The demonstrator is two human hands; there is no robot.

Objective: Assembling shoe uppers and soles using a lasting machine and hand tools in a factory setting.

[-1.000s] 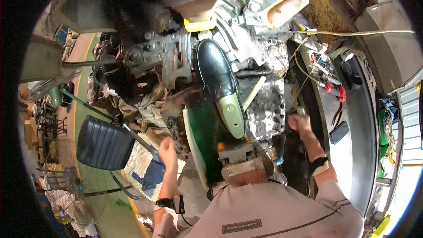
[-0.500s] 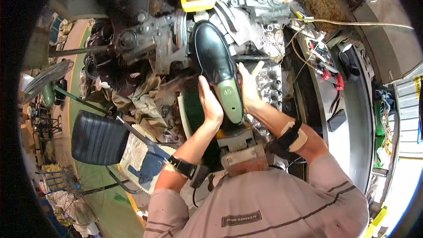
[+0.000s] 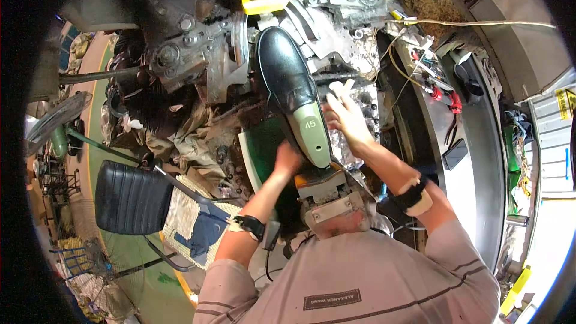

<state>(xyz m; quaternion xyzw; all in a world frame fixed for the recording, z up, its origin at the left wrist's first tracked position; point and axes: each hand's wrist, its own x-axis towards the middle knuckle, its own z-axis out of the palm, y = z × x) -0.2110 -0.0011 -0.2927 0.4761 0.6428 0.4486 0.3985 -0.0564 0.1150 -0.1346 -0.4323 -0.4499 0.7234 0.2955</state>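
Observation:
A black leather shoe upper (image 3: 286,71) is stretched over a green shoe last (image 3: 310,131), toe pointing away from me, in the middle of the machine. My left hand (image 3: 288,158) is low at the left side of the last's heel end. It is blurred and its fingers are partly hidden beside the last, so their state does not show. To the right of the upper, my right hand (image 3: 348,119) is raised with its fingers apart and bent. Nothing shows clearly in it, and a small gap separates its palm from the last.
Metal machine parts (image 3: 186,48) flank the shoe at the left, with a yellow-edged part (image 3: 266,5) just beyond the toe. A grey bench (image 3: 474,162) with red-handled tools (image 3: 447,101) runs along the right. A black-backed chair (image 3: 133,197) stands at the left.
Both hands have come off the sides of the shoe. The left dropped lower beside the heel end; the right drew away to the right. The upper and last remain in the machine.

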